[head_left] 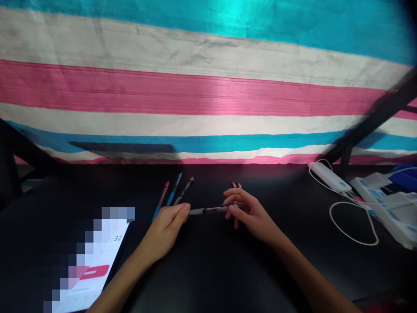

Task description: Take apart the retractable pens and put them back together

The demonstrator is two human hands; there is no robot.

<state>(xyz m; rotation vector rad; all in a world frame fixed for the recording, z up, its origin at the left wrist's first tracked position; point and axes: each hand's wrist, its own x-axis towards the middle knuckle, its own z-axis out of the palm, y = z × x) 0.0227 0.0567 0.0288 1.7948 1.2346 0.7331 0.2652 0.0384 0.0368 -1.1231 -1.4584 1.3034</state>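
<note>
Black tabletop [208, 274], backed by a striped sheet [208, 95] in teal, white and pink. At far left, a lit touchscreen device [94, 276] is laid on the tabletop, part of it pixelated; digits ":32" and a red button can be read. Next, three pens are laid side by side at a slant, just beyond the left hand [169, 226]: a red-and-blue pen [162, 196], a blue pen [175, 189], a black-and-grey pen [185, 189]. By the left hand, the grey end of a clear-barrelled pen [213, 210] is gripped, thumb on top, fingers closed. This pen is held roughly level between both hands, mid-table. At its other end, the right hand [249, 213] is placed, fingers loosely curled and spread; whether the barrel is pinched there cannot be told. Behind these fingers, a red pen tip [233, 184] and a dark pen tip [239, 184] are seen, the rest hidden. At right, a white oblong device [330, 177] is looped by a white cable [353, 242], beside a white power strip [379, 206]; a blue item [404, 176] is partly cut off.
</note>
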